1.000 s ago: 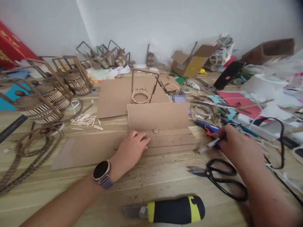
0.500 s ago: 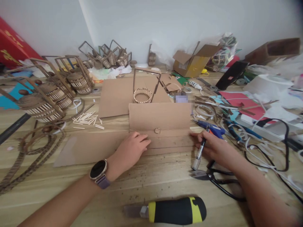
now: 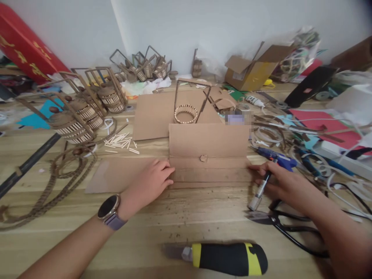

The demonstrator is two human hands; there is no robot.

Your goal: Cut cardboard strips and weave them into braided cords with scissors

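My left hand (image 3: pixel 149 182) lies with curled fingers on the left end of a brown cardboard sheet (image 3: pixel 209 145), beside its scored strips. A watch (image 3: pixel 109 211) is on that wrist. My right hand (image 3: pixel 280 184) is closed around a slim silver-tipped pen-like tool (image 3: pixel 260 190), its fingertips touching the sheet's right edge. A small round cardboard piece (image 3: pixel 204 157) sits on the sheet between the hands.
A yellow-and-black utility knife (image 3: pixel 226 257) lies near me, black scissors (image 3: pixel 287 228) to its right, a blue glue gun (image 3: pixel 274 157) behind my right hand. Cardboard baskets (image 3: pixel 78 116), loose sticks (image 3: pixel 120 141), a small ring frame (image 3: pixel 186 112) and an open box (image 3: pixel 252 69) fill the table.
My right hand swung the pen-like tool in from the right to the cardboard's right edge. My left hand slid from the sheet's middle to its left end. The view shifted.
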